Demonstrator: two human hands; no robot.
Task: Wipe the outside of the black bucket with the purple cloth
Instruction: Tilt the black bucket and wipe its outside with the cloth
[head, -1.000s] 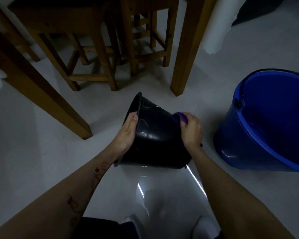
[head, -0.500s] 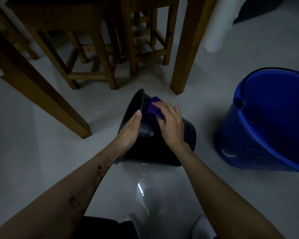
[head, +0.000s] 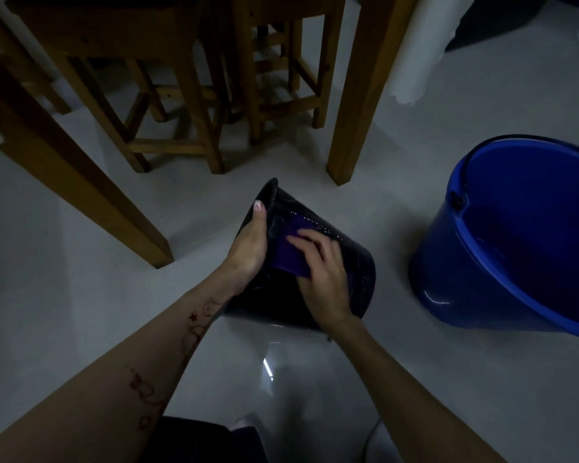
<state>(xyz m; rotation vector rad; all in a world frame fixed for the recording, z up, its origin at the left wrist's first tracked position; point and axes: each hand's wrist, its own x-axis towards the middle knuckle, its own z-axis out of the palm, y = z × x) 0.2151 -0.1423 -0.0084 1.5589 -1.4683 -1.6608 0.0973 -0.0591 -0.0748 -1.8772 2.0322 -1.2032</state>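
Far left: thick wooden table leg slants down to the pale floor. Behind it, wooden chairs tucked together, legs and rungs in shadow.

Left forearm, with red drawn marks along the inner side, reaches in from bottom left. Left hand grips the rim end of the black bucket, thumb lying along the lip, the other digits hidden inside or behind; closed on the rim.

Black bucket lies tipped on its side on the floor at centre frame, mouth toward upper left, base toward the right. Its wall looks wet, with small glints.

Purple cloth is pressed flat against the bucket's upper outside wall, just right of the left hand. Right hand sits on top of it, digits spread and flat, pinning the cloth to the wall rather than wrapped round it.

Second table leg stands behind the bucket.

Right: blue bucket, upright, near the black one but apart.
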